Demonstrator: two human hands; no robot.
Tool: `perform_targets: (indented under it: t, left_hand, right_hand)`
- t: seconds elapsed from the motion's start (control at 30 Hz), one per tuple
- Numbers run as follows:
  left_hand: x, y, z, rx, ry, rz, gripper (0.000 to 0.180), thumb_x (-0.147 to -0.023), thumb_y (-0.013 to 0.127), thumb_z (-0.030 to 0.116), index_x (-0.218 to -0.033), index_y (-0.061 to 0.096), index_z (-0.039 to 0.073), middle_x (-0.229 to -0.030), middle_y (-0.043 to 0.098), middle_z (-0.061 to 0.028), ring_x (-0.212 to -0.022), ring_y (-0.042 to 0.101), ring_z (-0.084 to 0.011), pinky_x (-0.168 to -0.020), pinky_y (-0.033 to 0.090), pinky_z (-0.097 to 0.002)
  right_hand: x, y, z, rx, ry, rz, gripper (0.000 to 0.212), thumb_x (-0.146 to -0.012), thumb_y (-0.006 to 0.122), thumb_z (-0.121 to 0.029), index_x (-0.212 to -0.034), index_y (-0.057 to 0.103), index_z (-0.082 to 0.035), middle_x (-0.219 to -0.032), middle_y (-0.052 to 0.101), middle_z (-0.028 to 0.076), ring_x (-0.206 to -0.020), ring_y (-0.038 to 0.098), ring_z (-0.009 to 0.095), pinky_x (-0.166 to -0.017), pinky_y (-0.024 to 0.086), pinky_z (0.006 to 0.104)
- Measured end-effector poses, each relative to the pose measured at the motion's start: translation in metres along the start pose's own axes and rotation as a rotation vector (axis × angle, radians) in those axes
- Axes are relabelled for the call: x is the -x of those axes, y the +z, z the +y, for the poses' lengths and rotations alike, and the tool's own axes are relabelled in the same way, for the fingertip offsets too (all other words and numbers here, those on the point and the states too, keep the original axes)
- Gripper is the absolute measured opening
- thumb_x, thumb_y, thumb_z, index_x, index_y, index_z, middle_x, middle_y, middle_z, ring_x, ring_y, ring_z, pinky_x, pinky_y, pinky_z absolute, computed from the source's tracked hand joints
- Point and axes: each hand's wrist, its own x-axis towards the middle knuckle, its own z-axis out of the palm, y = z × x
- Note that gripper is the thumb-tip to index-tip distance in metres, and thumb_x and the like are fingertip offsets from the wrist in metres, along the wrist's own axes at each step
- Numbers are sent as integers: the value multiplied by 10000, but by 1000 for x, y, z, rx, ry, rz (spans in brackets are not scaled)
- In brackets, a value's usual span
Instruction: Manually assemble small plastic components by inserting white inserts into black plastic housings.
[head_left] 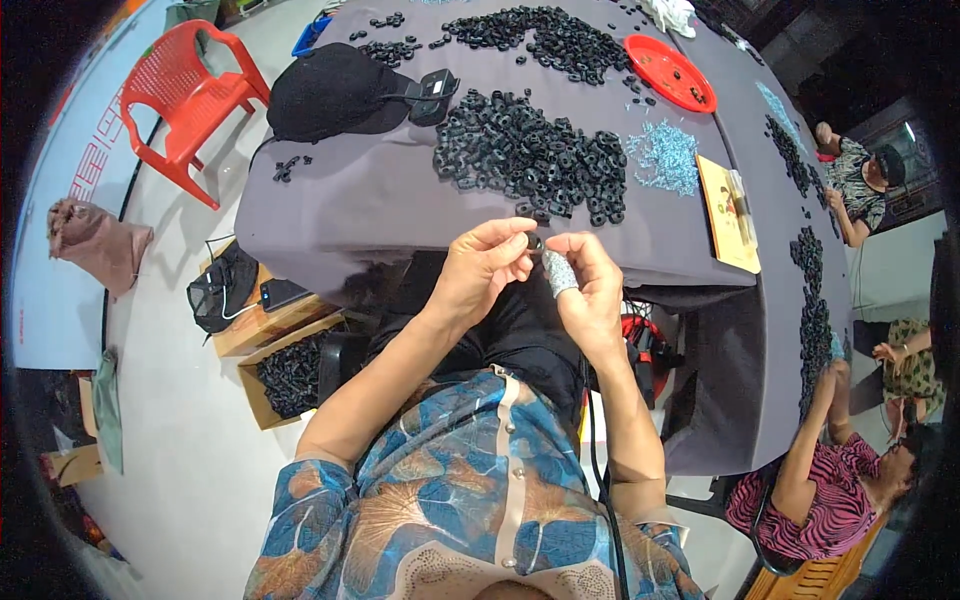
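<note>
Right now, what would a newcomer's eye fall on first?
Probably the nearest black heap on the grey table, then the red chair at upper left. Near the picture's middle, the left hand pinches a small dark piece, with the right hand close against it.

On tbl: cap L of parts pile, tray behind R. Chair L of tbl.

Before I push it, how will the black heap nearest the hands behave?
The black heap would probably spread rather than slide whole, its pieces lying loose. They look small and blocky, so likely light. Those nearest the front of the table might drop off.
</note>
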Motion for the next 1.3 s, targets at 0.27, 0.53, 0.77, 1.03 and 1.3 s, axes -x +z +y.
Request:
perform_targets:
  t: [0.27,0.53,0.77,1.03,1.3]
  left_hand:
    - [1,3,-1,-27,-10,-2,181,-844,569,69,-1012,606,14,-755,591,-36,-643,558,-110,-597,466,-235]
    - [1,6,-1,-182,58,0,160,-835,582,72,-982,617,21,-743,589,-25,-628,555,-93,-572,460,-218]
    - [2,5,-3,-128,-38,-32,157,-844,562,66,-981,613,10,-746,591,-31,-623,549,-90,-571,461,-214]
    - [2,-3,-7,-49,-190,-42,162,-858,539,56,-998,595,-3,-803,593,-57,-622,547,-114,-582,469,-239]
    - [-20,-11,0,105,-171,6,154,-860,540,71,-990,598,14,-807,600,-56,-622,554,-120,-596,473,-256]
  right_hand:
    - [2,0,2,-16,66,36,204,-736,537,84,-923,541,3,-808,599,100,-730,594,154,-658,471,273]
    - [0,-3,-4,188,-85,14,229,-718,539,96,-930,531,9,-819,612,119,-732,613,197,-659,483,286]
    - [1,-6,4,105,-15,24,236,-715,521,107,-931,531,13,-796,611,101,-714,602,171,-664,480,275]
    - [-6,-10,19,-191,206,-130,184,-762,581,39,-932,528,-8,-764,572,-2,-684,528,64,-632,443,209]
    - [-38,-7,8,-106,173,-245,166,-777,566,13,-938,527,7,-777,625,62,-725,590,99,-657,473,238]
